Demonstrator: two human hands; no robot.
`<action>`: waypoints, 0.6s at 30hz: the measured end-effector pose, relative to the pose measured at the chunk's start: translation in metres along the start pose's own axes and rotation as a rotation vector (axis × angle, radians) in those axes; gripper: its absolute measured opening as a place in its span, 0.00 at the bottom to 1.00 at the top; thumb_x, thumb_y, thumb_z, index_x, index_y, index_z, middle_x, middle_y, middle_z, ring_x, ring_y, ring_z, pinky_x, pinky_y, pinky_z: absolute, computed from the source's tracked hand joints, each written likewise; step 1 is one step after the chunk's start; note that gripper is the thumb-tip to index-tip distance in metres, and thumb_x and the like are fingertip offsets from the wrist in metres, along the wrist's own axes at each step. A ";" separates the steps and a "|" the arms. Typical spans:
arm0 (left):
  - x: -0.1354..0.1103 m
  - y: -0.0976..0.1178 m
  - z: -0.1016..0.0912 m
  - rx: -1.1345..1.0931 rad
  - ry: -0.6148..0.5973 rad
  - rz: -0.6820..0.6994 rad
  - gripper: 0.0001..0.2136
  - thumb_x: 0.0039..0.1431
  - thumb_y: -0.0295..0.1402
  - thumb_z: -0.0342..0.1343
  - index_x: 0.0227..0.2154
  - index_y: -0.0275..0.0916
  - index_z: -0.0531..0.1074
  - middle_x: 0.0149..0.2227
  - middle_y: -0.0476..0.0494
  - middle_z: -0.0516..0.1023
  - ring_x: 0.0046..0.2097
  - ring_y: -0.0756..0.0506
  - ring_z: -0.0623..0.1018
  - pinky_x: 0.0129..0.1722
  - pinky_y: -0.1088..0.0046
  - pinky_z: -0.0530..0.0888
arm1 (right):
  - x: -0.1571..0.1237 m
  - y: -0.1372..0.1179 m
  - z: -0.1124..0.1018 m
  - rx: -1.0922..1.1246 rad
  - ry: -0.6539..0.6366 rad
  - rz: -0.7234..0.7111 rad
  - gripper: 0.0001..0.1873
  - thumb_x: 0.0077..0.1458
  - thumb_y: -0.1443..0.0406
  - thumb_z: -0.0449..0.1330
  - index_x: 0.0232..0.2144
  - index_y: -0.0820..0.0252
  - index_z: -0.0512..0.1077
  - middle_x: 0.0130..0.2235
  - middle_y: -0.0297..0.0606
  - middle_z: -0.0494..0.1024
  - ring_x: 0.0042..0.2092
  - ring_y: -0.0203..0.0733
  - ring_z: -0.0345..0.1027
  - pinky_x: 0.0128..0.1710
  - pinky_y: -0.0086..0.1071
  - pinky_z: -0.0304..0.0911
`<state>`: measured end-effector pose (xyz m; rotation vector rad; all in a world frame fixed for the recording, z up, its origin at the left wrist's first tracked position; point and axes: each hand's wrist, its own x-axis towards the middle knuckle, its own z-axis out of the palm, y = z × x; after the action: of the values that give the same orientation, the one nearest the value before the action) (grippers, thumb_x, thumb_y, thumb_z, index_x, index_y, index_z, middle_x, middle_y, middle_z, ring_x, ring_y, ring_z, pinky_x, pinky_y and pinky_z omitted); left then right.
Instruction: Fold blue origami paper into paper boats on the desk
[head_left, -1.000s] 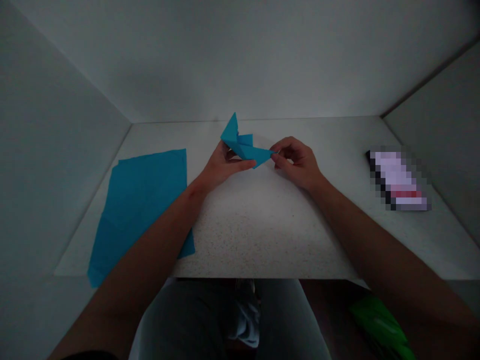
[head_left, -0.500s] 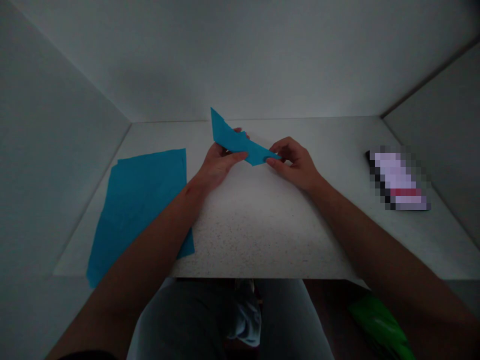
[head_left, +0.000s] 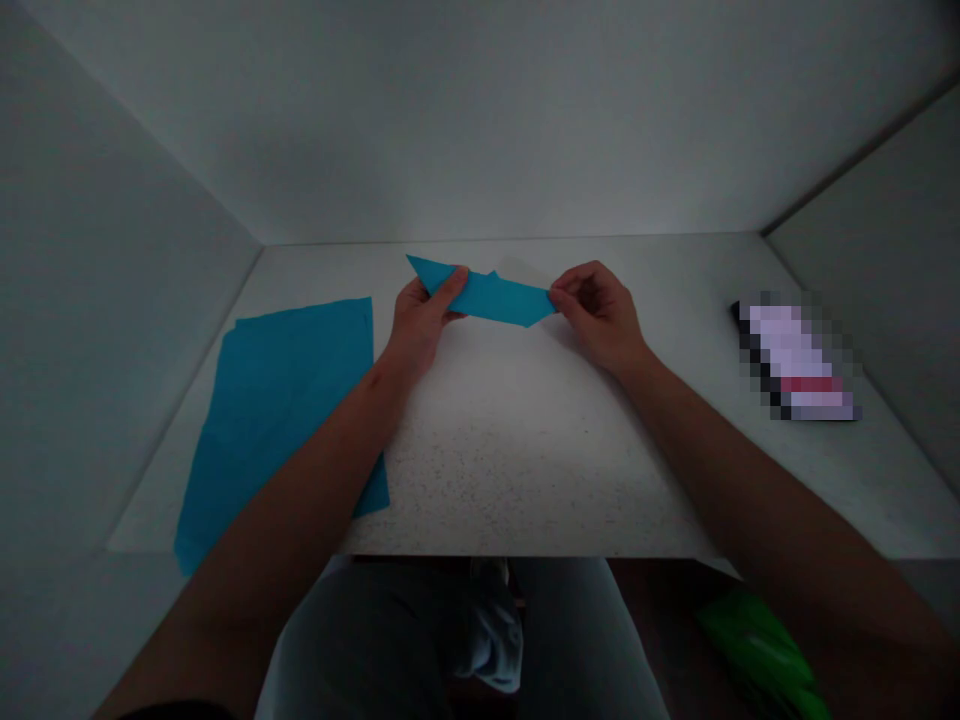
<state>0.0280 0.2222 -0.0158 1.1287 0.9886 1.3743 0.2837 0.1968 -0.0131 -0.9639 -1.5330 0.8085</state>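
A folded piece of blue paper [head_left: 499, 298] is held between my two hands above the white table, with a pointed tip at its left end. My left hand [head_left: 427, 312] grips it near that end, thumb on top and fingers beneath. At the other end, my right hand [head_left: 598, 308] pinches the narrow right corner between thumb and fingertips. Several sheets of the same blue paper [head_left: 289, 400] lie stacked on the table to the left, partly covered by my left forearm.
A phone [head_left: 799, 358], blurred into blocks, lies on the white speckled tabletop [head_left: 510, 450] at the right. White walls [head_left: 480, 120] close in the back and both sides. Below the front edge, something bright green [head_left: 761, 645] shows at lower right, near my legs.
The folded paper has turned flatter, its left tip dropping. My left thumb has shifted from the lower edge onto its face, and my right hand has moved slightly right to the corner.
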 end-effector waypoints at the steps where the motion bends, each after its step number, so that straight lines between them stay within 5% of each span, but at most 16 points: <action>1: 0.001 0.000 -0.001 0.010 0.013 0.010 0.26 0.54 0.58 0.74 0.43 0.41 0.79 0.40 0.42 0.86 0.47 0.40 0.87 0.44 0.64 0.86 | 0.001 0.000 0.000 0.008 0.019 -0.002 0.24 0.59 0.41 0.72 0.42 0.49 0.74 0.34 0.35 0.73 0.35 0.42 0.68 0.33 0.36 0.68; 15: 0.002 0.003 -0.001 0.057 0.131 0.091 0.24 0.58 0.58 0.71 0.43 0.43 0.81 0.40 0.44 0.84 0.43 0.44 0.85 0.35 0.74 0.81 | -0.001 -0.005 -0.004 0.045 -0.289 0.165 0.26 0.61 0.42 0.71 0.45 0.56 0.79 0.26 0.29 0.73 0.24 0.32 0.55 0.23 0.30 0.50; 18: 0.000 0.003 0.001 0.054 0.134 0.116 0.23 0.59 0.58 0.71 0.42 0.43 0.80 0.38 0.44 0.83 0.41 0.45 0.84 0.35 0.74 0.81 | -0.002 -0.005 -0.004 -0.031 -0.347 0.150 0.27 0.62 0.40 0.68 0.37 0.57 0.79 0.26 0.31 0.73 0.25 0.33 0.55 0.24 0.30 0.50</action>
<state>0.0281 0.2223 -0.0122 1.1608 1.0757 1.5405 0.2872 0.1925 -0.0089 -1.0076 -1.7876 1.1054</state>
